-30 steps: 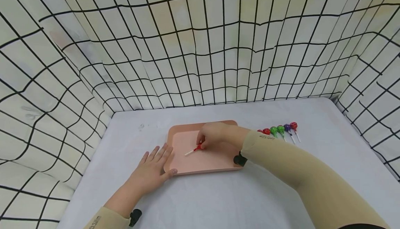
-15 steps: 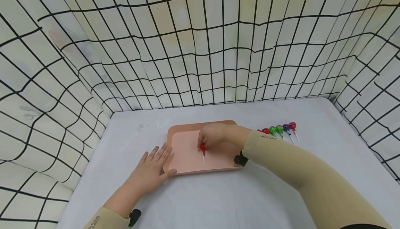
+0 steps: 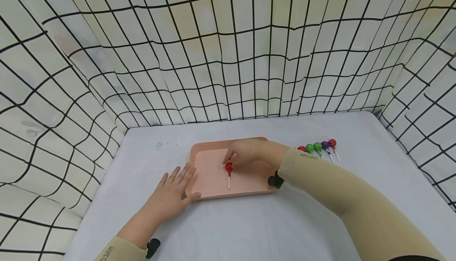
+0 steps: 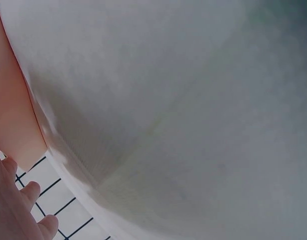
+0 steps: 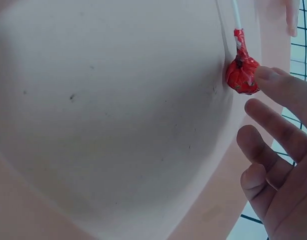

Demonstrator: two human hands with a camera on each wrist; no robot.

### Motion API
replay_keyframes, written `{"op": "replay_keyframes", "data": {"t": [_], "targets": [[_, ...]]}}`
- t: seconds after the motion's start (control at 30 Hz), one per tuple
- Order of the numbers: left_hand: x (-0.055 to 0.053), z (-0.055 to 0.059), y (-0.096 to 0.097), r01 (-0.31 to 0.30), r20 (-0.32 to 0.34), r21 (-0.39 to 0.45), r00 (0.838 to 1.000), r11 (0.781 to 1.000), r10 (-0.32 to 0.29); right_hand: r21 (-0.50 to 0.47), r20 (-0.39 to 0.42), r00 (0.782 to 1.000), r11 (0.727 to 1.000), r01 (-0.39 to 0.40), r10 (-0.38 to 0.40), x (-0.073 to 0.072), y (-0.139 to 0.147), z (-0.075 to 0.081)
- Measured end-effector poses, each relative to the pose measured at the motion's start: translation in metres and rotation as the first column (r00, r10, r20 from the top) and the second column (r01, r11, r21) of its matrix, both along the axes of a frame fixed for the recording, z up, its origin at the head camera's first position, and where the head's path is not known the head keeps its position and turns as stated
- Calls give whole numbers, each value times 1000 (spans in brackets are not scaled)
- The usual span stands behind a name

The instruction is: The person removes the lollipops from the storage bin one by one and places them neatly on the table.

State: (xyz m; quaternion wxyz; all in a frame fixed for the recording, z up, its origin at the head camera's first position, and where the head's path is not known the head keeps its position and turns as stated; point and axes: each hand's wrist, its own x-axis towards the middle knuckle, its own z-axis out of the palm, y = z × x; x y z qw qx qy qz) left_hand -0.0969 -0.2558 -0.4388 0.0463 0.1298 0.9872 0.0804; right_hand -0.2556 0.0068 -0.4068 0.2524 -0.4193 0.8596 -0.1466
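A red-wrapped lollipop [image 3: 229,167] lies in the pink tray [image 3: 210,190], its white stick pointing towards the person. My right hand [image 3: 246,152] is over the tray, right beside the candy head. In the right wrist view one fingertip [image 5: 268,74] touches or nearly touches the lollipop [image 5: 243,75]; the other fingers are apart from it and loosely bent. With fingers spread, my left hand [image 3: 172,197] rests at the tray's left edge. Only part of the left hand [image 4: 18,205] shows in the left wrist view, near the tray's edge [image 4: 13,100].
To the right of the tray, a row of lollipops [image 3: 318,147] in red, green and purple lies on the white table [image 3: 228,229]. The right sleeve [image 3: 320,182] partly hides the row. White walls with a black grid [image 3: 242,75] enclose the table's back and sides.
The red lollipop has turned from pointing lower left to stick straight towards the person. The right fingers have loosened from its head, which shows more now. The left hand has stayed still.
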Motion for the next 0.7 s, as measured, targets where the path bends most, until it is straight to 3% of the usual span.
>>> {"op": "replay_keyframes", "data": {"t": [0.37,0.7], "targets": [[0,1,1,2,6,-6,1000,1000,-2,28,14,999,999,30,-31,1,-5,-3],[0,2,0,4,3,-7,1000,1000,-4,30,-2,1000,999,10,-10,0,-5,-5]]}}
